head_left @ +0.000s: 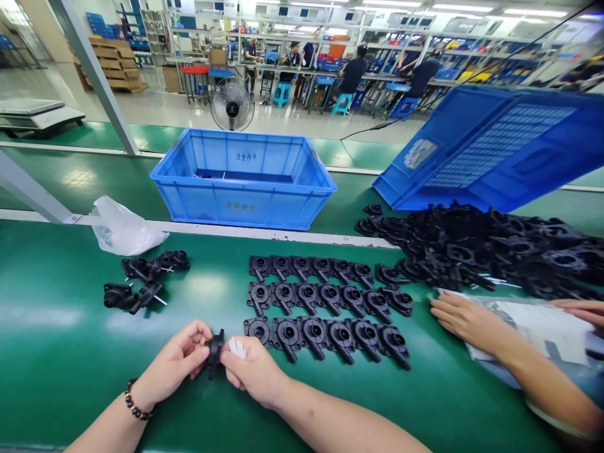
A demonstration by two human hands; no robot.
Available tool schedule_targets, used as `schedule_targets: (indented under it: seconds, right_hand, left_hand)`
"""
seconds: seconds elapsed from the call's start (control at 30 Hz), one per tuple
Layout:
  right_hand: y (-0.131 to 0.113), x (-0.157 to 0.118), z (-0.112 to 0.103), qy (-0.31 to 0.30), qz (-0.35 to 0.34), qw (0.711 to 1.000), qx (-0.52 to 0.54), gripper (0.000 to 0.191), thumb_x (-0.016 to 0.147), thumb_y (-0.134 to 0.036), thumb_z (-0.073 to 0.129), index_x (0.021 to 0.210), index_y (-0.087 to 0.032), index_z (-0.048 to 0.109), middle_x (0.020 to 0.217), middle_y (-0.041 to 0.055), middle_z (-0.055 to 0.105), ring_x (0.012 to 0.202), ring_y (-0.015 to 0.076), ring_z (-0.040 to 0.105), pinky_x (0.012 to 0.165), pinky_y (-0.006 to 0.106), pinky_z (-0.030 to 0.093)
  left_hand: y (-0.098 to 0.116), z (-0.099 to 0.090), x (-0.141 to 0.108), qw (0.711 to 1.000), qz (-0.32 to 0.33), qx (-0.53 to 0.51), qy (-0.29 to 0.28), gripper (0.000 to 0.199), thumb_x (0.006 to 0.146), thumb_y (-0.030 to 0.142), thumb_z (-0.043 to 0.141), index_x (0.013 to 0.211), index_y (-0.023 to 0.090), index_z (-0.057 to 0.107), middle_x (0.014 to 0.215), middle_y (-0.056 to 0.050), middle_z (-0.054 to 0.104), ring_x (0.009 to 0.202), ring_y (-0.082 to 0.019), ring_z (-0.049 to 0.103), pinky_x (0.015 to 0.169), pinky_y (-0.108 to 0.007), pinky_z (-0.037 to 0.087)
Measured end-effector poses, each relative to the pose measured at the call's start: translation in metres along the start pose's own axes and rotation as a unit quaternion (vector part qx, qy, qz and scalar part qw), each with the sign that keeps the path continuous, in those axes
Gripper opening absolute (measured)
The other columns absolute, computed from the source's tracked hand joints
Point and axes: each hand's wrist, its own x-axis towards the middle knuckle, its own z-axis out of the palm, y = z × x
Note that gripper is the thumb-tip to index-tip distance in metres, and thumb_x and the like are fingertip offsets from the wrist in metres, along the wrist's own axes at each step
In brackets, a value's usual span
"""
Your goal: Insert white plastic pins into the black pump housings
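Observation:
My left hand (182, 355) pinches a black plastic pump housing (216, 353) on edge above the green table, at the lower middle of the head view. My right hand (255, 371) is closed around several small white pieces (236, 347), perhaps short rods, and its thumb and fingertips meet the housing's right side. Just right of it, more black housings (313, 330) lie in three rows, their spouts pointing toward me. On the left is a small group of similar housings (150, 267), some with a white rod sticking out.
A blue crate (245, 204) stands behind the rows. At right, a tilted blue crate (472, 151) rises behind a heap of black parts (495, 245). A co-worker's hands (460, 318) rest on a plastic bag (533, 327). A white bag (123, 229) lies at left.

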Motion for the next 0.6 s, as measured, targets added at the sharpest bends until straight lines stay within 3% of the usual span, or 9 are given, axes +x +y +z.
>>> schedule_targets:
  seconds: [0.13, 0.27, 0.37, 0.6]
  right_hand:
    - [-0.0005, -0.001, -0.0001, 0.0, 0.002, 1.0, 0.011, 0.021, 0.078, -0.033, 0.057, 0.068, -0.016, 0.049, 0.039, -0.009, 0.041, 0.035, 0.0043, 0.029, 0.039, 0.019, 0.021]
    - [-0.0046, -0.0026, 0.0, -0.004, 0.002, 1.0, 0.019, 0.026, 0.077, -0.039, 0.058, 0.076, -0.014, 0.054, 0.04, -0.0088, 0.041, 0.036, 0.0045, 0.029, 0.039, 0.019, 0.021]
    - [-0.0048, -0.0026, -0.0002, -0.005, 0.002, 1.0, 0.016, 0.029, 0.077, -0.042, 0.058, 0.075, -0.014, 0.054, 0.04, -0.0088, 0.041, 0.037, 0.0044, 0.029, 0.04, 0.019, 0.022]
    - [-0.001, -0.0013, -0.0014, -0.002, 0.004, 1.0, 0.01, 0.029, 0.076, -0.043, 0.059, 0.076, -0.015, 0.054, 0.041, -0.0089, 0.041, 0.037, 0.0043, 0.029, 0.041, 0.019, 0.022]
  left_hand:
    - [-0.0023, -0.0033, -0.0006, 1.0, 0.005, 0.003, 0.029, 0.03, 0.084, 0.048, 0.052, 0.092, 0.019, 0.046, 0.067, 0.004, 0.043, 0.054, -0.007, 0.036, 0.049, -0.018, 0.032]
    - [-0.0031, -0.0068, 0.0005, 0.995, 0.0, -0.067, 0.076, 0.031, 0.084, 0.05, 0.051, 0.09, 0.019, 0.047, 0.06, 0.005, 0.039, 0.048, -0.006, 0.029, 0.043, -0.016, 0.024]
    - [-0.0005, -0.0052, 0.0005, 0.992, -0.016, -0.108, 0.067, 0.033, 0.082, 0.05, 0.053, 0.087, 0.019, 0.047, 0.059, 0.006, 0.037, 0.047, -0.005, 0.027, 0.042, -0.016, 0.022]
    - [-0.0011, -0.0025, 0.0004, 0.994, -0.019, -0.094, 0.053, 0.033, 0.081, 0.051, 0.054, 0.088, 0.019, 0.047, 0.059, 0.006, 0.038, 0.045, -0.005, 0.028, 0.041, -0.015, 0.022]
